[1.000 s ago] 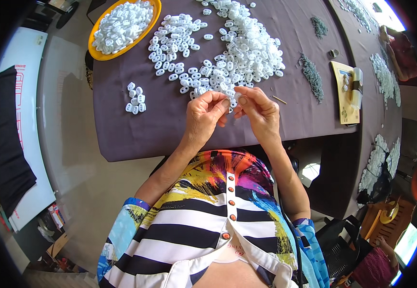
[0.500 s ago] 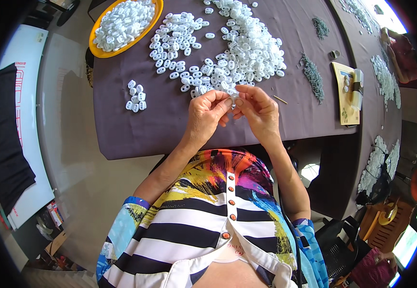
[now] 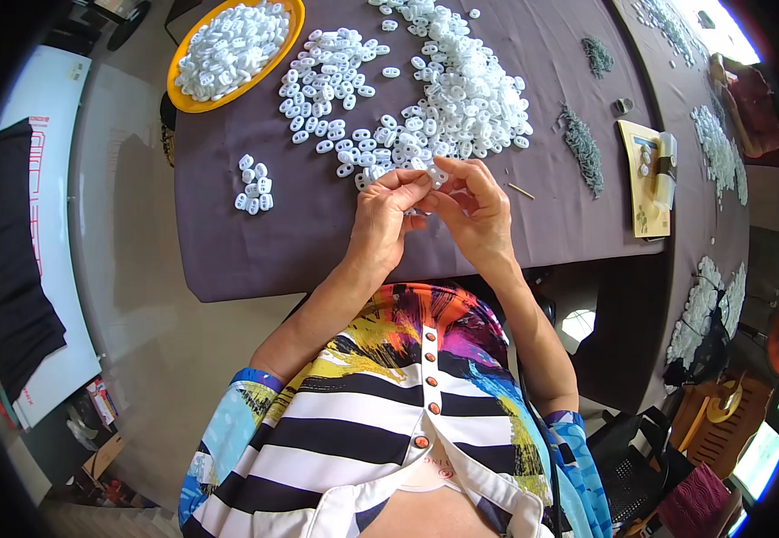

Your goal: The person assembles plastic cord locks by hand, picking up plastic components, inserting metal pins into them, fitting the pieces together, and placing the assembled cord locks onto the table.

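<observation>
My left hand point(image 3: 380, 212) and my right hand point(image 3: 476, 215) meet over the table near its front edge, fingertips pinched together. Between the fingertips is a small white plastic piece with holes point(image 3: 438, 177), partly covered by the fingers. Just beyond my hands lies a large heap of white oval two-hole plastic pieces point(image 3: 475, 99). A looser group of the same pieces point(image 3: 322, 76) spreads to its left. Farther left, a small cluster of similar white pieces point(image 3: 253, 186) sits apart. To the right of my right hand lies a thin brass-coloured stick point(image 3: 521, 191).
A yellow basin point(image 3: 177, 90) full of white pieces stands at the far left of the dark tablecloth point(image 3: 264, 251). On the right are piles of small grey-green parts point(image 3: 581, 148), a yellow pad point(image 3: 638, 170) and a clear container with a dark band point(image 3: 667, 169). A second table holds more white pieces.
My hands have shifted slightly, the right one a little to the left. The held piece has turned, and more of its face now shows above the fingertips.
</observation>
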Demonstrator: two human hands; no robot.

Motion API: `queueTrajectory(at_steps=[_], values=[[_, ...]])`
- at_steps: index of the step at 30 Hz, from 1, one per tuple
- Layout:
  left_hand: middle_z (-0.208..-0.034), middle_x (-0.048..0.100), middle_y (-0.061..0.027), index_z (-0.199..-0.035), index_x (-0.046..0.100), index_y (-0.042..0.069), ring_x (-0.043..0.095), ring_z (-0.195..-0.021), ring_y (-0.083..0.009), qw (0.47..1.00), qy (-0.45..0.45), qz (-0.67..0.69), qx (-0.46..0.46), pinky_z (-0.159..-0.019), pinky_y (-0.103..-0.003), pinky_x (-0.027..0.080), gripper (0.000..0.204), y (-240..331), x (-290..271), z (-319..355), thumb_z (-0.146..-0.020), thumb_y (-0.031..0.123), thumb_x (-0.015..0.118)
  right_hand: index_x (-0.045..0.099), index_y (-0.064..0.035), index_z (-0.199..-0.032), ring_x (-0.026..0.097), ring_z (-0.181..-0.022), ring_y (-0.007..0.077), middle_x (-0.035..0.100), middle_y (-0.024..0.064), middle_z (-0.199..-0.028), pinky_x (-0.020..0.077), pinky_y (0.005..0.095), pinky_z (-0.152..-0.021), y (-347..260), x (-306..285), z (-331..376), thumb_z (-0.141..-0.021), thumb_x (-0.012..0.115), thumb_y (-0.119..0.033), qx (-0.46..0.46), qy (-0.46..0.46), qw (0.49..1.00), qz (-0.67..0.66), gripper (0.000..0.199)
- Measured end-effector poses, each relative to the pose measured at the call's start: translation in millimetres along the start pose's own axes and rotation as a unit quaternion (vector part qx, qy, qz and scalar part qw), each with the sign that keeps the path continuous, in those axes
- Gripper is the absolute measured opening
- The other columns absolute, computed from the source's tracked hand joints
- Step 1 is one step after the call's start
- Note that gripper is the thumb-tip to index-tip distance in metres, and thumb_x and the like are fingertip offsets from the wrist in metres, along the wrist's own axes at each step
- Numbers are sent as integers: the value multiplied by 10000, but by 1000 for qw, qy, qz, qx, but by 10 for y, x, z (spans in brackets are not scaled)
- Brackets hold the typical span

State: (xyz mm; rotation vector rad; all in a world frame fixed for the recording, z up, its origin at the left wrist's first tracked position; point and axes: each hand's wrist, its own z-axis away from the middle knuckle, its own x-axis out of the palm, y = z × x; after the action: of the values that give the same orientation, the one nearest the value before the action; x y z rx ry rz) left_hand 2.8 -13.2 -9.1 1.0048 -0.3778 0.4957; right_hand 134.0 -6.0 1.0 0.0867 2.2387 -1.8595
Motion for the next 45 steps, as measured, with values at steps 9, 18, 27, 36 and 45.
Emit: queueTrajectory(at_steps=[9, 18, 27, 36, 45], values=[[-767, 615, 1, -891, 616, 63, 576, -668, -73, 999, -30, 8, -30, -531, -229, 460, 131, 52, 63, 59, -830, 177, 590, 591, -29, -1035, 531, -725, 86, 541, 40, -906, 467, 211, -606, -1, -69, -9, -698, 650, 61, -69, -10, 995, 69, 353], [-630, 584, 2, -798, 623, 52, 498, -461, -48, 991, -40, -121, 51, -398, -175, 384, 199, 54, 21, -11, -850, 241, 586, 585, -25, -1056, 503, -722, 85, 534, 37, -901, 467, 201, -618, 2, -31, 42, -704, 642, 66, -62, -31, 997, 28, 368], [-615, 589, -9, -782, 624, 28, 508, -473, -50, 988, -22, -127, 83, -411, -185, 410, 189, 20, 39, -5, -843, 204, 594, 588, -4, -1040, 512, -689, 69, 540, 31, -876, 463, 200, -592, 3, 31, 62, -701, 651, 51, -35, -2, 998, 44, 349], [-617, 585, -9, -754, 613, 14, 508, -498, -38, 965, -53, -228, 122, -423, -181, 409, 216, 105, -7, 5, -858, 198, 566, 605, -9, -982, 565, -662, 97, 578, 44, -808, 454, 216, -559, -31, -38, 28, -701, 669, 8, -63, -28, 994, 86, 288], [-627, 559, -15, -773, 604, 6, 485, -496, -58, 978, -60, -175, 95, -449, -191, 416, 196, 86, -32, 37, -859, 180, 571, 606, -12, -959, 611, -644, 139, 599, 71, -808, 473, 246, -542, 33, -41, 15, -723, 633, 21, -86, -57, 989, 105, 240]])
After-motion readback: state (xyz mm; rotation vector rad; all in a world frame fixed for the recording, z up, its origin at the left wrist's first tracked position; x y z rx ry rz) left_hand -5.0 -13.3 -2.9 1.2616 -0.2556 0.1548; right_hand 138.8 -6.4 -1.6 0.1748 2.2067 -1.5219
